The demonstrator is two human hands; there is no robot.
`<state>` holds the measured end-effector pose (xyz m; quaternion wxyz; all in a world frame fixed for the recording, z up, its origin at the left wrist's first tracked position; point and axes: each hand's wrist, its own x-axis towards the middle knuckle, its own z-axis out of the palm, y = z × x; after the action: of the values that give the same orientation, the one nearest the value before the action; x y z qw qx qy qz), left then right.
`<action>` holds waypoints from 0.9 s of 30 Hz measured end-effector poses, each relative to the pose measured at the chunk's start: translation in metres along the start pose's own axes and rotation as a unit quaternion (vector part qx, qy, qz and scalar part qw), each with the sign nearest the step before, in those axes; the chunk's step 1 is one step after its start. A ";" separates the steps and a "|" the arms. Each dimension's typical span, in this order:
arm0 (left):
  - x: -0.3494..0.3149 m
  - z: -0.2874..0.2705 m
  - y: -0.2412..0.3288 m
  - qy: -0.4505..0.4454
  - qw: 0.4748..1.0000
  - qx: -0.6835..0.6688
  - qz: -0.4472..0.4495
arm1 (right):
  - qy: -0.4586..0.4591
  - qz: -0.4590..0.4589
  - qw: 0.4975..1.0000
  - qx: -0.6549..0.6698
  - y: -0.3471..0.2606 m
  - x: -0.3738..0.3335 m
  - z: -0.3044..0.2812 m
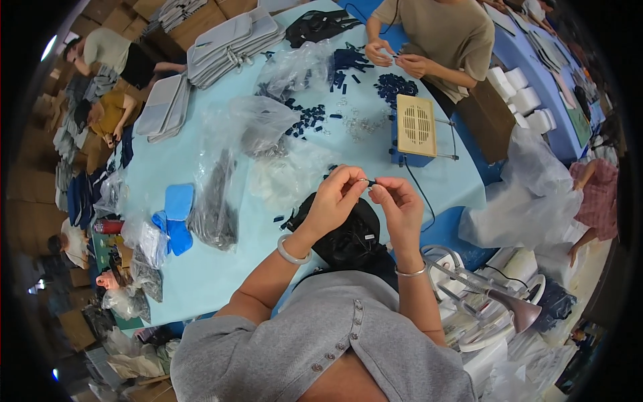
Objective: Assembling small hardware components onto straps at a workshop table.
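Note:
Both hands are raised over the near edge of the table, thumbs and forefingers almost meeting. My left hand (333, 204) pinches a small shiny metal ring (365, 180). Between the fingertips of my right hand (400, 208) is a short dark blue strap piece (376, 182), which appears to touch the ring; whether it is threaded through cannot be made out. Below the hands lies a black fabric bundle (345, 238) close to my body. Farther off are a pile of dark blue strap pieces (308, 120) and scattered small metal rings (362, 126).
A blue box with a cream grille (416, 127) stands at the right, its cable trailing nearer. Clear plastic bags (218, 201) and blue cloth pieces (178, 204) lie left. Stacked grey panels (231, 47) are far left. Across the table a co-worker (435, 40) handles small pieces.

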<state>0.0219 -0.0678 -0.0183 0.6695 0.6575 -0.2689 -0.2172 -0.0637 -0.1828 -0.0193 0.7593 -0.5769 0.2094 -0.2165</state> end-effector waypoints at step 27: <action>0.060 0.108 -0.015 -0.089 0.956 -0.216 -0.179 | 0.102 0.008 0.990 0.097 -0.011 0.028 -0.104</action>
<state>-0.0008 -0.1893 -0.0294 0.7194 0.5124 -0.1518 -0.4437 -0.1010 -0.2829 -0.0364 0.7879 -0.4738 0.2684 -0.2874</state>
